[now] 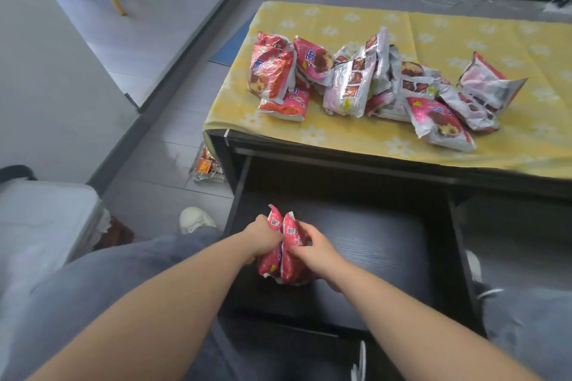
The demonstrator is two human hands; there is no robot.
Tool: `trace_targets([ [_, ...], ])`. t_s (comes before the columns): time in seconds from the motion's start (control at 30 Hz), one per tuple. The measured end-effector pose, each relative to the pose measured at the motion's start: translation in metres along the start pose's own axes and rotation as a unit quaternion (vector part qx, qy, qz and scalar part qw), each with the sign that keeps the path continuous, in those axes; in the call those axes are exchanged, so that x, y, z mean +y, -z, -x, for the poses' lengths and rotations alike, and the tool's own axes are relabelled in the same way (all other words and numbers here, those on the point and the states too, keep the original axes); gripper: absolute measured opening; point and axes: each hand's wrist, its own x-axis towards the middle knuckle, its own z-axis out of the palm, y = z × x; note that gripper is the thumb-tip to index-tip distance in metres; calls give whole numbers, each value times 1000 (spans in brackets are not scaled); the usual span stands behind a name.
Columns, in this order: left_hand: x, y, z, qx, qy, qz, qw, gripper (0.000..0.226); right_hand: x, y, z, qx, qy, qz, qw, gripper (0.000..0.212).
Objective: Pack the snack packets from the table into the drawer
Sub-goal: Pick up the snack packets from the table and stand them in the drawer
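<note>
On my far left I see a grey cushion (43, 216), then tiled floor (173, 120) with a pale shoe (195, 219) on it and a small clear pack (205, 168) lying beside the table's left leg. My grey trousers (130, 272) fill the lower left.

My left hand (263, 237) is closed around the left side of a pair of red packets (283, 249), and my right hand (312, 249) is closed on their right side, so both hands grip the same bundle. The packets stand roughly upright, side by side, pressed together. They are down inside the open drawer (387, 244), towards its front left; I cannot tell whether their lower ends touch the drawer floor.

Above the drawer, the table (356, 164) carries a yellow flowered cloth (448, 31). A loose pile (365, 83) of red, pink and silver packets lies on the cloth, stretching from near the left edge to right of centre, many overlapping or tilted.

On the right, a second pale shoe (475, 266) shows beside the drawer.
</note>
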Motion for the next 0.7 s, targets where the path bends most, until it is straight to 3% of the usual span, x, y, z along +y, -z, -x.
trace_targets([
  [0.1,-6,3,-8,-68,85,40,993,69,8,-8,0,-57,-44,21,997,65],
  [0.17,-7,10,-10,-75,115,-51,989,67,12,-14,0,-100,-71,16,992,63],
  [0.3,-2,25,-14,-64,68,-271,958,35,13,-24,-6,-143,-78,17,987,73],
  [0.43,-1,33,-20,-11,9,-438,899,30,6,-36,-14,-183,-78,4,980,82],
  [0.57,5,39,-18,68,-40,-460,884,22,-2,-56,-18,-194,-68,12,979,87],
  [0.7,10,39,-12,59,-46,-487,870,19,-4,-72,-23,-178,-27,78,981,86],
])
